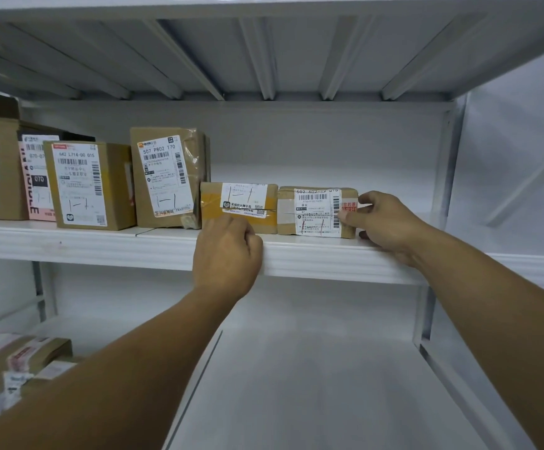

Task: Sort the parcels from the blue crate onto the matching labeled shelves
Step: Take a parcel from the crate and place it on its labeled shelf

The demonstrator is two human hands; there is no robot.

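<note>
Looks like the end of a placement: seating right parcel on the middle shelf, just beside yellow-taped parcel on its left, in line with taller boxes further left. Gripping its right end with right hand, thumb on near face. Bracing yellow-taped parcel's near lower edge with curled left hand; can't tell whether pinching or only pressing. Reading similar handwritten marks on the labels, so probably matched. Next, likely: release, square the row, fetch another from the crate (not in view).

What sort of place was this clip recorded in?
Probably a parcel storeroom or sorting depot: white metal shelves, taped cardboard parcels with barcoded shipping labels, and the right hand gripping the end parcel.
</note>
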